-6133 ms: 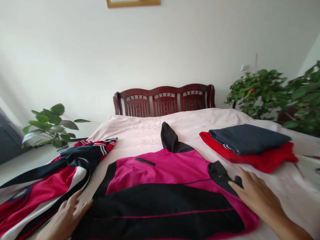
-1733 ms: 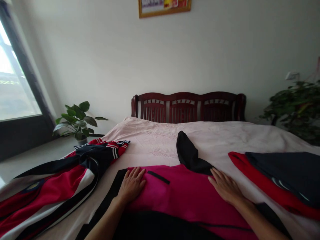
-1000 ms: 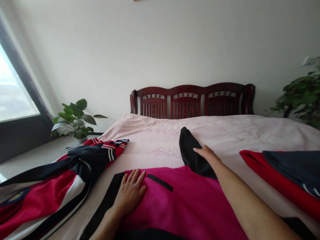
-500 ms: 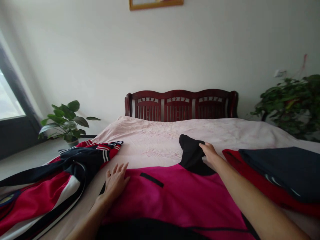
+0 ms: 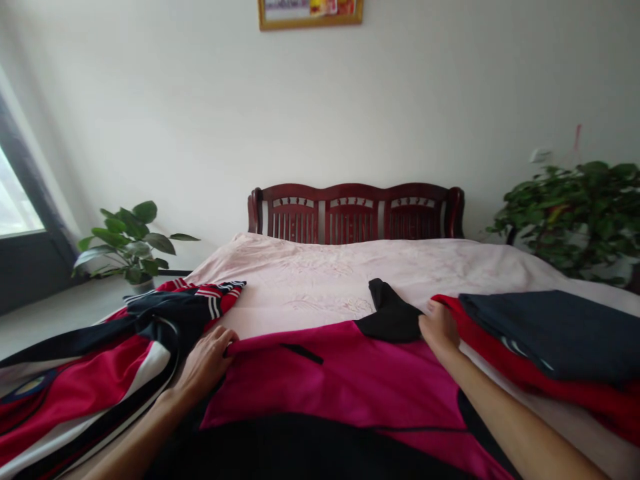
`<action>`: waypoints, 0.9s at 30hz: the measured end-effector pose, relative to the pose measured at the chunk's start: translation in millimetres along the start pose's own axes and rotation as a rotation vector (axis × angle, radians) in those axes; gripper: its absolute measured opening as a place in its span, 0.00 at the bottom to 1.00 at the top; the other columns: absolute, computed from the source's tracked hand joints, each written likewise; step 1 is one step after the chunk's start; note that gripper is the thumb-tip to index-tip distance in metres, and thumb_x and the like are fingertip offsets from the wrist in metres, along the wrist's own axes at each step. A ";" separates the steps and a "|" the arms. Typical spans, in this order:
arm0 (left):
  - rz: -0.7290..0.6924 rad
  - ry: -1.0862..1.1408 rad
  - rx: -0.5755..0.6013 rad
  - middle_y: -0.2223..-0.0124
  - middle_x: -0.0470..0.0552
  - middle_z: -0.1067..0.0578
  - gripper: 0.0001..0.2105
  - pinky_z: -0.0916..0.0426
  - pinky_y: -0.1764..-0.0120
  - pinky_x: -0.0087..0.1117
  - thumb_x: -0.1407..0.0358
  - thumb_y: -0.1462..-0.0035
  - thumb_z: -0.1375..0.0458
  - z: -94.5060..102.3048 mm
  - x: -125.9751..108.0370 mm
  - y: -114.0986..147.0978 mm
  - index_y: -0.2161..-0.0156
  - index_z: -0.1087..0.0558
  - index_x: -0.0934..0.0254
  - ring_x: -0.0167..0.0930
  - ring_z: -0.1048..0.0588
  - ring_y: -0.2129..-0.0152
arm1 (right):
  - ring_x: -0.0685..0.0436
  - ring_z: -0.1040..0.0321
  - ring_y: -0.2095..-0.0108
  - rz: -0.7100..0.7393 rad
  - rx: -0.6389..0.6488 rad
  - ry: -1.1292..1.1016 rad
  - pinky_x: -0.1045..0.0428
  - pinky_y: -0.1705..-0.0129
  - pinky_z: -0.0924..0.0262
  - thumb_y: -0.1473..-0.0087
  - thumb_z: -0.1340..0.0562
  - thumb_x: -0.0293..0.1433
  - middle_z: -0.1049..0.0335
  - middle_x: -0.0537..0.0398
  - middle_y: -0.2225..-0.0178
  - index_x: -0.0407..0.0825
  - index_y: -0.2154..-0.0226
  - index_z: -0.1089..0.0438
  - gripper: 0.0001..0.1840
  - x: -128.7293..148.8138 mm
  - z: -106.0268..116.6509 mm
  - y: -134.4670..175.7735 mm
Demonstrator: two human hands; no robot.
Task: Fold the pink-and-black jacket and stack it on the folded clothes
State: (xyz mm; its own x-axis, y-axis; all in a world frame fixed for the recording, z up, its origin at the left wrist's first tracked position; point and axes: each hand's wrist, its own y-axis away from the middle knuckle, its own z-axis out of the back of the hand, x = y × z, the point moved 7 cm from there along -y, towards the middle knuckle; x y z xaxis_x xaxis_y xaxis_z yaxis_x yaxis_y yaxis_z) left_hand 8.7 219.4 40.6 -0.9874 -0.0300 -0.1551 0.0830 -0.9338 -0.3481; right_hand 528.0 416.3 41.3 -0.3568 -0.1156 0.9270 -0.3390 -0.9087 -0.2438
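Note:
A magenta and black top (image 5: 340, 373) lies spread on the bed in front of me. My left hand (image 5: 210, 357) is closed on its far left corner, fingers curled over the magenta edge. On the other side, my right hand (image 5: 441, 328) pinches the top at the black part near its far right corner. A black sleeve-like piece (image 5: 393, 313) sticks out beyond the far edge, beside my right hand. Left of my left hand lies a rumpled red, navy and white jacket (image 5: 115, 373) with striped cuffs.
Folded dark blue (image 5: 560, 333) and red clothes (image 5: 530, 383) are stacked at the right. The pink bedsheet (image 5: 310, 280) reaches back to a dark red wooden bench (image 5: 353, 213) by the wall. Leafy plants stand at left (image 5: 133, 240) and right (image 5: 580, 213).
My left hand has closed on the top's far left corner. My right hand has let go of the black piece's upper part and moved right and down to the corner.

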 end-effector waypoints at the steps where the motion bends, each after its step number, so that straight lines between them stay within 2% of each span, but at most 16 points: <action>1: -0.015 -0.006 -0.007 0.61 0.48 0.25 0.07 0.37 0.57 0.33 0.71 0.47 0.46 1.3 -1.7 1.5 0.62 0.31 0.58 0.34 0.27 0.62 | 0.32 0.40 0.40 0.142 0.046 0.093 0.39 0.39 0.44 0.59 0.41 0.23 0.32 0.42 0.45 0.48 0.48 0.31 0.31 15.7 -8.4 7.6; 3: -0.044 -0.034 -0.016 0.63 0.48 0.25 0.07 0.37 0.55 0.35 0.72 0.48 0.47 3.6 -5.7 1.5 0.63 0.33 0.58 0.35 0.26 0.62 | 0.36 0.45 0.37 0.486 0.249 0.358 0.41 0.35 0.52 0.58 0.41 0.24 0.36 0.47 0.40 0.51 0.43 0.33 0.36 48.1 -44.5 28.5; 5: -0.070 -0.070 -0.018 0.65 0.47 0.24 0.07 0.39 0.50 0.38 0.73 0.48 0.47 5.6 -10.0 0.8 0.64 0.34 0.58 0.36 0.26 0.62 | 0.37 0.48 0.35 0.741 0.511 0.632 0.42 0.34 0.55 0.59 0.42 0.24 0.39 0.48 0.37 0.50 0.38 0.38 0.42 62.3 -89.4 51.9; 7: -0.091 -0.099 -0.013 0.66 0.47 0.23 0.08 0.44 0.44 0.42 0.73 0.48 0.48 7.0 -13.9 2.2 0.64 0.34 0.58 0.36 0.25 0.62 | 0.36 0.49 0.35 0.806 0.675 0.806 0.43 0.34 0.56 0.60 0.40 0.26 0.39 0.47 0.36 0.49 0.36 0.40 0.45 60.8 -120.3 63.2; 8: -0.104 -0.107 -0.009 0.66 0.46 0.23 0.08 0.47 0.42 0.44 0.73 0.48 0.48 7.6 -16.1 3.9 0.63 0.34 0.58 0.36 0.25 0.62 | 0.36 0.47 0.36 0.810 0.713 0.858 0.43 0.35 0.55 0.61 0.38 0.27 0.37 0.47 0.38 0.49 0.38 0.38 0.43 58.8 -129.8 65.0; 10: -0.136 -0.121 0.001 0.65 0.46 0.22 0.08 0.51 0.40 0.47 0.72 0.46 0.46 9.1 -20.9 8.5 0.61 0.34 0.59 0.36 0.24 0.61 | 0.36 0.39 0.42 0.823 0.738 0.903 0.44 0.38 0.51 0.60 0.36 0.30 0.28 0.47 0.47 0.50 0.48 0.28 0.32 56.9 -138.7 66.1; 12: -0.182 -0.148 0.017 0.62 0.47 0.22 0.09 0.52 0.39 0.49 0.71 0.45 0.45 10.6 -26.7 12.6 0.58 0.32 0.59 0.37 0.25 0.59 | 0.38 0.33 0.50 0.849 0.714 0.897 0.46 0.43 0.47 0.56 0.36 0.31 0.24 0.48 0.57 0.49 0.61 0.23 0.16 59.1 -136.1 67.3; 14: -0.233 -0.206 0.033 0.61 0.49 0.23 0.10 0.49 0.41 0.49 0.73 0.44 0.46 11.4 -31.9 15.3 0.58 0.31 0.59 0.37 0.25 0.60 | 0.40 0.33 0.55 0.891 0.673 0.888 0.48 0.48 0.46 0.51 0.39 0.29 0.25 0.48 0.62 0.48 0.65 0.25 0.09 63.5 -125.9 72.6; 17: -0.276 -0.315 0.013 0.63 0.51 0.25 0.09 0.41 0.49 0.43 0.75 0.41 0.49 12.1 -33.5 17.7 0.62 0.29 0.60 0.37 0.27 0.63 | 0.41 0.35 0.57 0.986 0.618 0.880 0.48 0.52 0.48 0.46 0.43 0.24 0.27 0.48 0.61 0.48 0.63 0.28 0.10 66.5 -103.6 93.1; 19: -0.306 -0.350 -0.002 0.62 0.52 0.26 0.09 0.40 0.53 0.42 0.74 0.39 0.50 10.0 -30.8 21.1 0.62 0.29 0.61 0.38 0.29 0.63 | 0.41 0.37 0.59 1.119 0.570 0.911 0.47 0.55 0.49 0.46 0.45 0.20 0.28 0.49 0.63 0.47 0.63 0.29 0.12 63.0 -87.8 115.8; 22: -0.367 -0.303 0.039 0.61 0.51 0.27 0.08 0.39 0.54 0.41 0.73 0.37 0.50 2.8 -23.2 29.5 0.61 0.29 0.61 0.37 0.30 0.64 | 0.42 0.40 0.64 1.306 0.544 0.930 0.47 0.59 0.52 0.47 0.46 0.17 0.30 0.51 0.66 0.48 0.63 0.30 0.15 49.9 -67.5 152.9; 25: -0.394 -0.190 0.088 0.62 0.49 0.28 0.09 0.40 0.53 0.39 0.72 0.36 0.50 2.6 -15.0 36.2 0.60 0.30 0.59 0.35 0.30 0.64 | 0.42 0.40 0.64 1.305 0.613 0.874 0.47 0.59 0.52 0.50 0.44 0.17 0.31 0.53 0.64 0.49 0.57 0.31 0.19 40.1 -53.4 174.1; 27: -0.381 -0.147 0.093 0.62 0.49 0.28 0.10 0.40 0.53 0.39 0.74 0.38 0.51 8.1 -11.3 37.7 0.59 0.30 0.59 0.35 0.30 0.64 | 0.42 0.40 0.62 1.237 0.592 0.857 0.47 0.57 0.52 0.50 0.44 0.17 0.31 0.52 0.63 0.50 0.55 0.31 0.21 41.6 -45.3 175.8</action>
State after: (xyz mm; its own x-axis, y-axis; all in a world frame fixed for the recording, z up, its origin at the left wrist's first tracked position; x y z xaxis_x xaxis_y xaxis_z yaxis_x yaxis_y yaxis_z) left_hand 21.9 181.6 36.7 -0.9544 0.2796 0.1045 -0.2978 -0.9158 -0.2695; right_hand 414.2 269.8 24.1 -0.5670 -0.7949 -0.2158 0.8039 -0.4770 -0.3553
